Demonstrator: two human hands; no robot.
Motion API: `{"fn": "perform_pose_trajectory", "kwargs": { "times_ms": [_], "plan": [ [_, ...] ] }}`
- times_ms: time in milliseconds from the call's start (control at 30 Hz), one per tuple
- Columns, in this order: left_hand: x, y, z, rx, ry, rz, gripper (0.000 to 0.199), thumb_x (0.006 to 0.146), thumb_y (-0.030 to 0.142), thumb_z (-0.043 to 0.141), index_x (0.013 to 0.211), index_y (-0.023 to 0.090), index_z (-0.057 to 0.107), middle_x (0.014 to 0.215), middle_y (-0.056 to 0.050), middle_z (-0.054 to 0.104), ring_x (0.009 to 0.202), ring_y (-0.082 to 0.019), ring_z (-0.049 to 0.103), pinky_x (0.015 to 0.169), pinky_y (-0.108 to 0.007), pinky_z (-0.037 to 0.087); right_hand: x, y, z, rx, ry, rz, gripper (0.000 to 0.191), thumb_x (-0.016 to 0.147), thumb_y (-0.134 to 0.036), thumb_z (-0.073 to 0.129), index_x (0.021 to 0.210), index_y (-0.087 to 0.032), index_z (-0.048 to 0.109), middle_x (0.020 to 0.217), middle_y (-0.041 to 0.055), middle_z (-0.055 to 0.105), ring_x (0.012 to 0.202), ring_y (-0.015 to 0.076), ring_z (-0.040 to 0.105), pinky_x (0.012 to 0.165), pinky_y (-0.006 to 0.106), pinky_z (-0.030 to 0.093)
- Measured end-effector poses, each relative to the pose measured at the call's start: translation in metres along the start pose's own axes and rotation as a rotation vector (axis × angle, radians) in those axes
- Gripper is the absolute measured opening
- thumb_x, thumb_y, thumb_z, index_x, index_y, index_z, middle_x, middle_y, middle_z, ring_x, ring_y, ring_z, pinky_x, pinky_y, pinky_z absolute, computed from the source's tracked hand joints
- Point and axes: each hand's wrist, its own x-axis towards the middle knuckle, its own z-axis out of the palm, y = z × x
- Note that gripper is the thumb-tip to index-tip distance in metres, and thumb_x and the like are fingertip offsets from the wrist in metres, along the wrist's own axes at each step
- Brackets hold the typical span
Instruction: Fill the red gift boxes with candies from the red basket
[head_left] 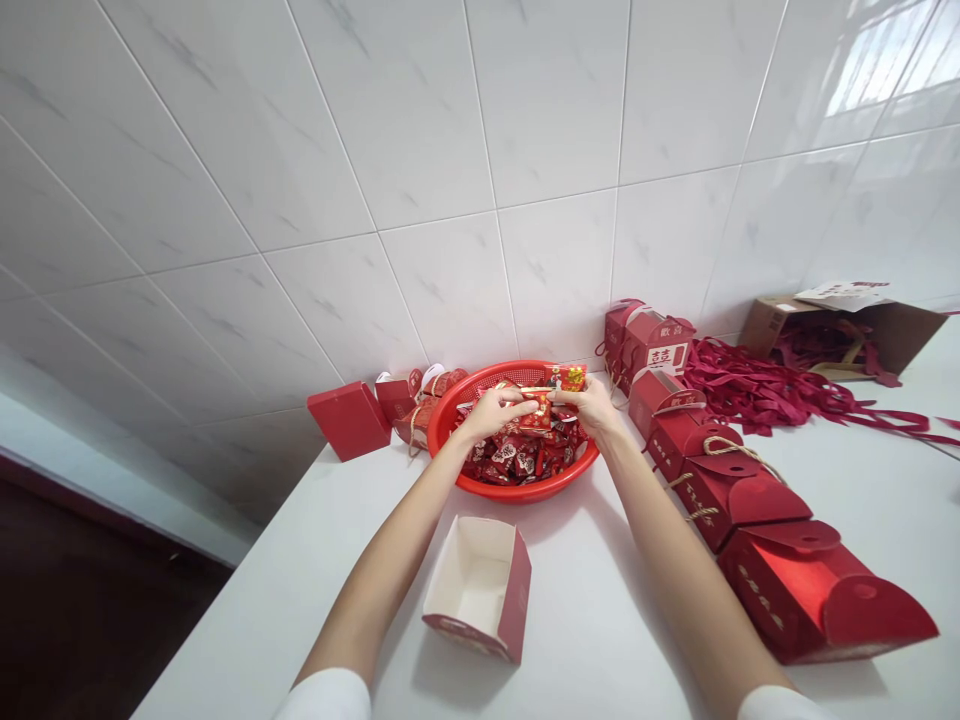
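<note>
A red plastic basket (517,492) full of small wrapped candies (517,462) stands near the wall. Over it, my left hand (495,414) has its fingers closed on a red and gold candy packet (535,412). My right hand (596,408) pinches a red and yellow candy packet (568,378), its thumb close to the packet in my left hand. Between my forearms lies an open red gift box (480,590), white inside, with nothing visible in it.
Along the right runs a row of red gift boxes (817,590), some with twine handles. Dark red ribbons (765,385) spill beside a cardboard box (911,335). More red boxes (349,420) stand left of the basket. A tiled wall (442,280) borders the white table (300,590).
</note>
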Motion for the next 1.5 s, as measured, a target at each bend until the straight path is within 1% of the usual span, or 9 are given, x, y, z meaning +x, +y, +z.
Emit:
{"fn": "perform_pose_trajectory", "kwargs": {
  "times_ms": [133, 267, 433, 667, 833, 1000, 1100, 1233, 1500],
  "plan": [
    [0.0, 0.003, 0.0, -0.003, 0.081, 0.03, 0.043, 0.07, 0.058, 0.076, 0.064, 0.016, 0.07, 0.065, 0.0, 0.061, 0.071, -0.018, 0.054, 0.072, -0.03, 0.043, -0.005, -0.003, 0.003, -0.003, -0.103, 0.026, 0.045, 0.042, -0.022, 0.091, 0.081, -0.018, 0.07, 0.082, 0.0041, 0.077, 0.074, 0.0223, 0.073, 0.061, 0.029, 0.06],
    [0.0, 0.005, -0.001, -0.009, 0.167, 0.059, 0.047, 0.07, 0.059, 0.075, 0.054, 0.017, 0.061, 0.058, 0.002, 0.052, 0.066, -0.015, 0.047, 0.067, -0.029, 0.039, -0.008, -0.005, 0.003, 0.014, -0.264, 0.06, 0.051, 0.042, -0.02, 0.092, 0.088, -0.018, 0.071, 0.085, 0.0037, 0.078, 0.077, 0.022, 0.073, 0.067, 0.031, 0.061],
    [0.0, 0.002, 0.0, -0.048, 0.143, -0.016, 0.052, 0.068, 0.061, 0.076, 0.048, 0.018, 0.056, 0.052, 0.004, 0.044, 0.059, -0.013, 0.043, 0.062, -0.028, 0.035, -0.006, -0.002, 0.002, 0.043, -0.2, 0.01, 0.058, 0.038, -0.015, 0.092, 0.09, -0.018, 0.069, 0.086, 0.0031, 0.078, 0.078, 0.0234, 0.074, 0.073, 0.037, 0.061],
    [0.0, 0.0, 0.001, -0.193, 0.169, -0.047, 0.044, 0.064, 0.058, 0.081, 0.066, 0.015, 0.074, 0.069, -0.001, 0.065, 0.072, -0.016, 0.057, 0.072, -0.029, 0.044, -0.004, 0.002, 0.001, -0.025, -0.183, -0.057, 0.054, 0.04, -0.015, 0.089, 0.09, -0.017, 0.07, 0.086, 0.0024, 0.078, 0.073, 0.0199, 0.071, 0.074, 0.033, 0.058],
    [-0.001, 0.0, -0.001, -0.33, 0.083, -0.097, 0.044, 0.061, 0.056, 0.084, 0.078, 0.016, 0.079, 0.081, -0.006, 0.074, 0.087, -0.023, 0.065, 0.083, -0.037, 0.051, -0.007, -0.001, 0.003, -0.033, -0.21, -0.086, 0.052, 0.043, -0.019, 0.09, 0.091, -0.02, 0.07, 0.087, 0.001, 0.078, 0.077, 0.0215, 0.072, 0.076, 0.034, 0.058],
    [0.0, -0.001, -0.001, -0.342, 0.121, -0.056, 0.046, 0.065, 0.057, 0.082, 0.081, 0.015, 0.079, 0.083, -0.006, 0.075, 0.09, -0.025, 0.067, 0.086, -0.039, 0.052, -0.011, -0.005, 0.005, -0.053, -0.267, 0.006, 0.049, 0.05, -0.025, 0.091, 0.094, -0.02, 0.071, 0.088, 0.0023, 0.077, 0.076, 0.0203, 0.072, 0.071, 0.031, 0.058],
    [-0.001, -0.001, 0.0, -0.311, 0.136, -0.049, 0.048, 0.066, 0.059, 0.081, 0.082, 0.014, 0.079, 0.083, -0.006, 0.076, 0.087, -0.024, 0.067, 0.085, -0.038, 0.052, -0.01, -0.004, 0.005, -0.04, -0.255, -0.013, 0.051, 0.048, -0.024, 0.092, 0.094, -0.019, 0.07, 0.088, 0.0025, 0.077, 0.075, 0.0203, 0.071, 0.07, 0.032, 0.058],
    [-0.005, 0.003, -0.002, -0.223, 0.115, -0.041, 0.048, 0.07, 0.06, 0.077, 0.085, 0.014, 0.078, 0.084, -0.006, 0.076, 0.083, -0.022, 0.067, 0.08, -0.034, 0.051, -0.005, -0.002, 0.003, 0.017, -0.119, -0.071, 0.052, 0.041, -0.022, 0.091, 0.088, -0.019, 0.068, 0.081, 0.0011, 0.076, 0.072, 0.0211, 0.071, 0.071, 0.034, 0.058],
    [-0.029, 0.009, -0.018, 0.4, -0.193, -0.07, 0.029, 0.061, 0.041, 0.084, 0.081, 0.02, 0.08, 0.061, 0.0, 0.07, 0.056, -0.018, 0.062, 0.053, -0.025, 0.04, -0.002, 0.001, 0.001, 0.019, -0.036, -0.078, 0.045, 0.042, -0.018, 0.086, 0.082, -0.019, 0.067, 0.076, 0.0002, 0.074, 0.068, 0.0199, 0.069, 0.069, 0.034, 0.056]
  ]
}}
